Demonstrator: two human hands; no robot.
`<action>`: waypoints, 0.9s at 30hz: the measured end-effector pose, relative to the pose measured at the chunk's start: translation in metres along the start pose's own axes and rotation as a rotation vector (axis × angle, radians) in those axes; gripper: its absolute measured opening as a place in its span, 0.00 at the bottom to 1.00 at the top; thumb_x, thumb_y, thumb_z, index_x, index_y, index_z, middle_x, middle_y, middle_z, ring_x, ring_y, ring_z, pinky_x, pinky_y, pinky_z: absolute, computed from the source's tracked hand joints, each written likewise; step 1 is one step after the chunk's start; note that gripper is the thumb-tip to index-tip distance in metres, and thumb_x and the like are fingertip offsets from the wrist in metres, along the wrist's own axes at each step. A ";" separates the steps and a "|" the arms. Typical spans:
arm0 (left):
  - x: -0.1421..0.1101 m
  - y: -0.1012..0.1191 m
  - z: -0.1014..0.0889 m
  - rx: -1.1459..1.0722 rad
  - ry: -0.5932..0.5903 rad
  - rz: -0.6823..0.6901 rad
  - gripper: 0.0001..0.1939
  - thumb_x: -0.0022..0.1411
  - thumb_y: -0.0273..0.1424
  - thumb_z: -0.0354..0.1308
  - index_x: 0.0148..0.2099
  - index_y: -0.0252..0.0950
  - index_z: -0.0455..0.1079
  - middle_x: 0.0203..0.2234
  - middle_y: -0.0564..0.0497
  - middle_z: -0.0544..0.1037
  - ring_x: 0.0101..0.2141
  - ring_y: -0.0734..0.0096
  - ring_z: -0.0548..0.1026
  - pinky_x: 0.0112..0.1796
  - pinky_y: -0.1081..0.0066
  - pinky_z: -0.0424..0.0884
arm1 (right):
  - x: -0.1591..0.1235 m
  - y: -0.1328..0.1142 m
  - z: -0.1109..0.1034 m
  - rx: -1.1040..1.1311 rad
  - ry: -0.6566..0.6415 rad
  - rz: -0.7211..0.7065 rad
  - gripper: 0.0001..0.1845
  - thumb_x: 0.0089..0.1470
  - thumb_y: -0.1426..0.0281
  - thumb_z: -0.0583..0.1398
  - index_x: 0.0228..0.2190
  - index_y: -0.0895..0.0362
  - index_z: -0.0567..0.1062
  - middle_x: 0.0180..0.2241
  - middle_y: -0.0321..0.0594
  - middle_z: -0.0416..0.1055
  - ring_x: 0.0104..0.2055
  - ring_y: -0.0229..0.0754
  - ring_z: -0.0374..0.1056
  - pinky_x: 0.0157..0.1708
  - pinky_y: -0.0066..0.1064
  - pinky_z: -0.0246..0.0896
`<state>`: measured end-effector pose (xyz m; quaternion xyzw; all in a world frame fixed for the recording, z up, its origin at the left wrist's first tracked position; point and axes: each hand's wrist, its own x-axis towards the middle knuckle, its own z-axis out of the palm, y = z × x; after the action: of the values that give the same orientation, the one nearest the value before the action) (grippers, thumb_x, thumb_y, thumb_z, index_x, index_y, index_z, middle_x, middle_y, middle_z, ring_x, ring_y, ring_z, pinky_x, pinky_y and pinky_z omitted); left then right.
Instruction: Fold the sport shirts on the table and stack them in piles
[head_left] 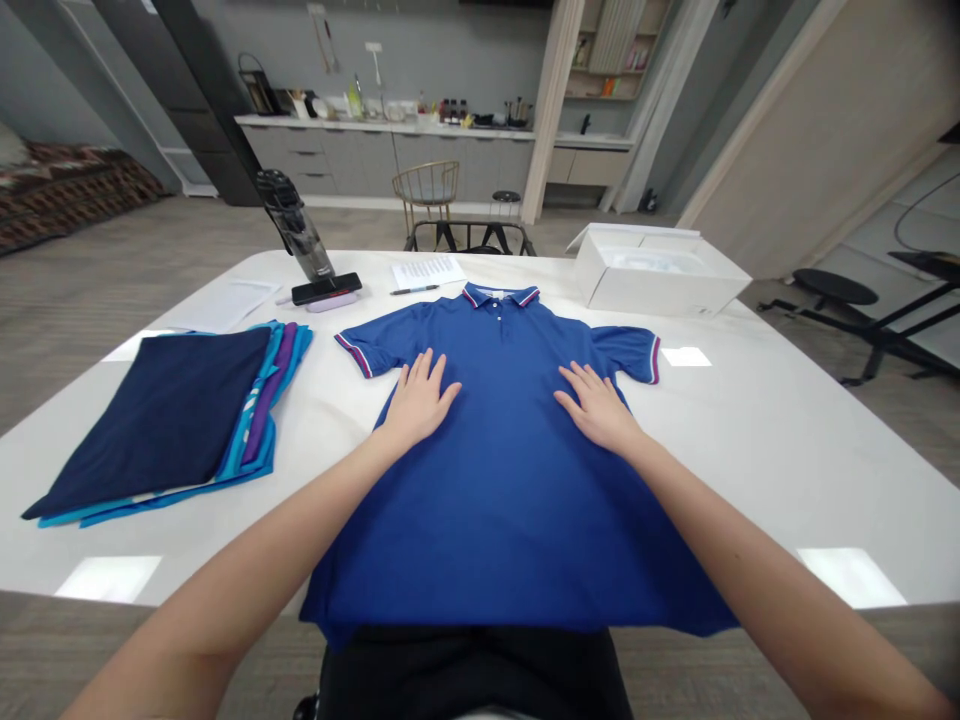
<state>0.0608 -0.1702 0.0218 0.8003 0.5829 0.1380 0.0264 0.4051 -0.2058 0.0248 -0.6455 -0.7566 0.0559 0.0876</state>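
My left hand (418, 400) and right hand (598, 408) lie open on a soft, light blue knit polo shirt (510, 520), best pinched at the sleeves (626, 352) just outside them.

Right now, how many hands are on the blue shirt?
2. The left hand and the right hand both lie flat on the blue shirt, one on each side of its front. No other hands seem hidden.
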 end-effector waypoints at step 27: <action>0.152 -0.119 0.037 0.052 -0.142 -0.600 0.46 0.70 0.56 0.31 0.77 0.30 0.47 0.75 0.39 0.44 0.74 0.47 0.42 0.68 0.36 0.40 | 0.146 0.155 0.008 0.097 0.012 0.775 0.45 0.63 0.40 0.41 0.74 0.48 0.49 0.76 0.49 0.36 0.74 0.77 0.33 0.60 0.84 0.31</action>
<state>0.0026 0.0155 -0.0090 0.6004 0.7933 0.0529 0.0864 0.5308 -0.0366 -0.0049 -0.8789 -0.4526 0.1169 0.0952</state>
